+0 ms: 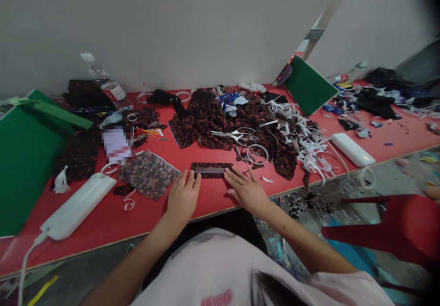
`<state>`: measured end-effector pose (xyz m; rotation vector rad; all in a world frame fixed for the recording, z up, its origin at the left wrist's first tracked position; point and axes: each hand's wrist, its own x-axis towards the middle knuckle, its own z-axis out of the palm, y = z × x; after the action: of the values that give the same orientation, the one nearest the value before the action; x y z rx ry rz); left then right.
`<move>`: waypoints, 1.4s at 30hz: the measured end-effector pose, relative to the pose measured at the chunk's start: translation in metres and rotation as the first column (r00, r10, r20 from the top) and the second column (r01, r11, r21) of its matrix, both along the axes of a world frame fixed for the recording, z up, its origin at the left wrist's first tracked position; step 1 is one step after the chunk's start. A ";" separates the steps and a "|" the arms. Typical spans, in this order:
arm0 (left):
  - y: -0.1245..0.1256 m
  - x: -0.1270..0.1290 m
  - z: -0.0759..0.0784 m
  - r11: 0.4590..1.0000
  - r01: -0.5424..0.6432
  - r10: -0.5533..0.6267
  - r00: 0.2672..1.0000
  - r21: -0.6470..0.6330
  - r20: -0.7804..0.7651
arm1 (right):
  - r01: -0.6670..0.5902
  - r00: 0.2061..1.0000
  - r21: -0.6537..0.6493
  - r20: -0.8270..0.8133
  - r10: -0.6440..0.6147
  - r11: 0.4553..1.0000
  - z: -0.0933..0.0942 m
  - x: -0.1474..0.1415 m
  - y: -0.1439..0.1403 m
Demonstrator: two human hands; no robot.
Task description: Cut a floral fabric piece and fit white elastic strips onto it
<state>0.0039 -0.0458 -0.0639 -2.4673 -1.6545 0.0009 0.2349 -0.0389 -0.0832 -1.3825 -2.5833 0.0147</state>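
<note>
A narrow folded strip of dark floral fabric (211, 170) lies flat on the red table (209, 199), with a grey-blue band along its middle. My left hand (183, 192) rests on the strip's left end, palm down with fingers stretched out. At the other end, my right hand (246, 187) presses with its fingertips, the fingers spread and the thumb pointing left. A square floral fabric piece (149, 174) sits just left of my left hand. Beyond my right hand are scissors (235, 135) on a heap of dark floral fabric (202, 113), and a white ring (257, 154).
Green boards (309, 86) stand at both sides. White power strips (80, 206) lie left and right. A plastic bottle (115, 90) leans at the back left, near a blurred pale item (117, 144). White scraps (309, 145) spread to the right; a red stool (405, 225) stands below.
</note>
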 end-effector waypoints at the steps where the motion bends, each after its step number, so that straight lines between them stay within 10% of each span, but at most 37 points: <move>1: 0.001 0.000 0.000 1.000 0.010 -0.010 1.000 0.009 -0.003 | 0.008 1.000 0.002 0.006 -0.008 1.000 0.000 0.003 -0.001; 10: 0.016 0.009 0.029 0.997 0.069 -0.071 0.996 0.036 0.049 | 0.169 0.983 0.072 -0.084 -0.163 0.983 0.013 0.028 -0.002; 18: 0.057 0.041 0.029 0.919 0.369 -0.332 0.915 -0.142 0.228 | 0.156 0.981 0.155 -0.136 -0.135 0.975 0.016 0.005 0.035; 33: 0.025 0.057 0.030 0.968 -0.200 0.217 0.970 -0.153 0.106 | 0.447 0.894 0.030 0.016 -0.448 0.894 0.054 0.056 0.077; 42: 0.023 0.040 0.029 0.964 0.224 -0.191 0.958 -0.144 0.214 | 0.399 0.916 -0.061 0.072 -0.394 0.915 0.041 0.069 0.060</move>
<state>0.0436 -0.0224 -0.0347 -2.8425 -1.5111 -0.1444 0.3043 0.0207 -0.0420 -1.9381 -2.3149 0.0068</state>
